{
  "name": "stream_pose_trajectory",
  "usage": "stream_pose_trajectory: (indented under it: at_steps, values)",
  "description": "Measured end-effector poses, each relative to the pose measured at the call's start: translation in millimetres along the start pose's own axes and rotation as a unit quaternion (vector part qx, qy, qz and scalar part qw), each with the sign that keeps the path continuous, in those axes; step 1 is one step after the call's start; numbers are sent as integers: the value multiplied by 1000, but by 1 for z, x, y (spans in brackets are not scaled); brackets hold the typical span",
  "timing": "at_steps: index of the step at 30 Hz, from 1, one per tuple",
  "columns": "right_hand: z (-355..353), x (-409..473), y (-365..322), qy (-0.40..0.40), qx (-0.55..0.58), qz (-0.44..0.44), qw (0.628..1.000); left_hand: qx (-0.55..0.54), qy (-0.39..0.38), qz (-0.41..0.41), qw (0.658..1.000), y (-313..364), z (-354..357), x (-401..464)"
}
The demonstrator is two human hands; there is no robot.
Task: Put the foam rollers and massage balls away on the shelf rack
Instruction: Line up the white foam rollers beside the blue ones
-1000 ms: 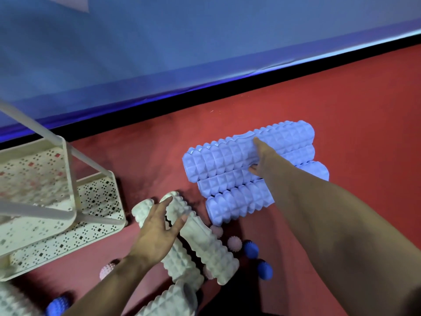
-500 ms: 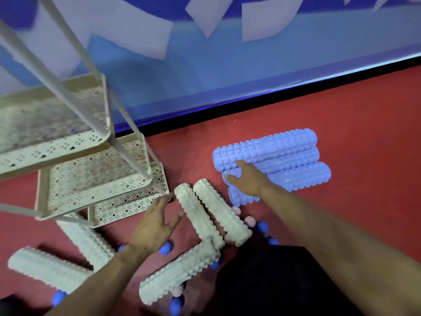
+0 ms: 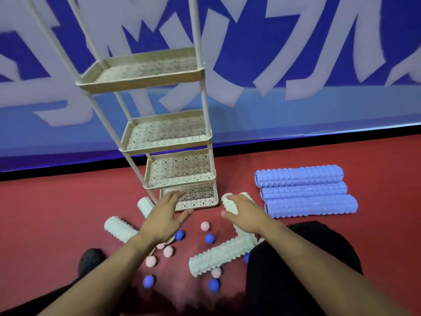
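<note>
The right hand (image 3: 242, 213) has left the blue ridged foam rollers (image 3: 303, 193) and now grips a white knobbed foam roller (image 3: 230, 202). The left hand (image 3: 165, 216) hovers, fingers spread open, before the cream perforated shelf rack (image 3: 182, 142). No writing is legible.

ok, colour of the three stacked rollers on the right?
Light blue rollers, clearest in the head view.

Knobbly matt foam rollers (image 3: 300, 176) (blue, white); perforated cream rack (image 3: 180, 179); spiky balls (image 3: 205, 226).

no legible text, wall (image 3: 319, 106) lettering unreadable
</note>
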State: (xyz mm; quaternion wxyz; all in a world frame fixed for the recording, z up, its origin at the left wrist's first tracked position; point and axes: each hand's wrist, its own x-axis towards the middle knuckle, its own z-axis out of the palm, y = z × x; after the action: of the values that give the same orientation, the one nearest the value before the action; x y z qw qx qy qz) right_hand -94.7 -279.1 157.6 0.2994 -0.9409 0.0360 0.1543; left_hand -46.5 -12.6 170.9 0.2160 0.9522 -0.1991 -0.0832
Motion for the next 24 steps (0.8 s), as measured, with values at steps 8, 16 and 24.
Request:
stream_pose_trajectory:
  at_steps: [8,16,24]
  values:
    - [45,-40,-62,-15,-56,-55,997,7,35,-56,998,-46,-35,-94]
    - [69,-56,-72,-33,-57,-63,996,6,24,-70,997,-60,-22,-115]
    - [91,-39,-57,-26,-80,-50,995,-61,-13,-86,994,-61,30,-92]
